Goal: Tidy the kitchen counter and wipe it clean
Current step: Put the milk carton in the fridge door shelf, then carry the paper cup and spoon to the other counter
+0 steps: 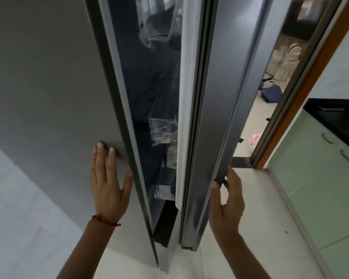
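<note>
With the fridge door [214, 109] ajar, the person's left hand [107, 182] lay flat against the fridge side [48, 97] while the right hand [227, 196] curled round the door's edge; the dark tabletop [334, 115], well off right, apparently awaited wiping.

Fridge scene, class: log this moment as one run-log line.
left hand: flat on fridge side | right hand: gripping door edge | door: ajar | packets visible inside

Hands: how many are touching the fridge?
2. The left hand lies flat on the fridge's grey side panel; the right hand grips the edge of the part-open door.
</note>
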